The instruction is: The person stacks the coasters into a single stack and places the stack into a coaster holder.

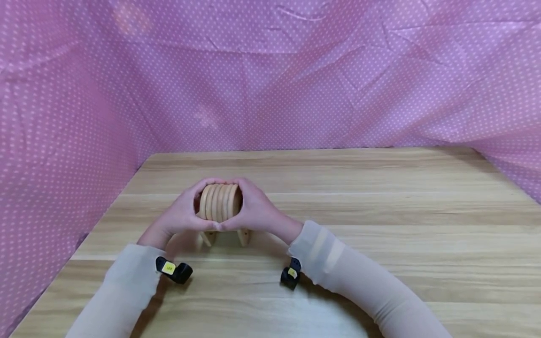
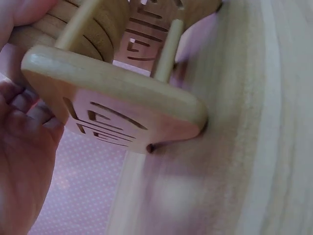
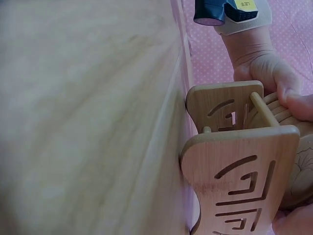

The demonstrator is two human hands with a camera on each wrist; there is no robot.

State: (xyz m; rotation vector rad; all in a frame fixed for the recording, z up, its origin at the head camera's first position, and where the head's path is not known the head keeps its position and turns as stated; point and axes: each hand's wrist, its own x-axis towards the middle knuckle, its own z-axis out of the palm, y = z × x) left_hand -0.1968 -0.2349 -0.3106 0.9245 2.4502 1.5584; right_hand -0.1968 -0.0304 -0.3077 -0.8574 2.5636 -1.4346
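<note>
A row of several round wooden coasters stands on edge, with my left hand curled round one end and my right hand round the other. Both thumbs meet along the near side, and the fingertips come together over the top. Beneath them is a wooden coaster rack with cut-out line patterns in its side panels and round crossbars. The coasters lie at least partly between those panels in the left wrist view. An end coaster shows carved lines in the right wrist view. Fingers hide part of the row.
The rack stands on a light wood-grain table, left of its middle. A pink dotted cloth hangs behind and at the sides. Black wrist cameras sit at both sleeve cuffs, close above the tabletop.
</note>
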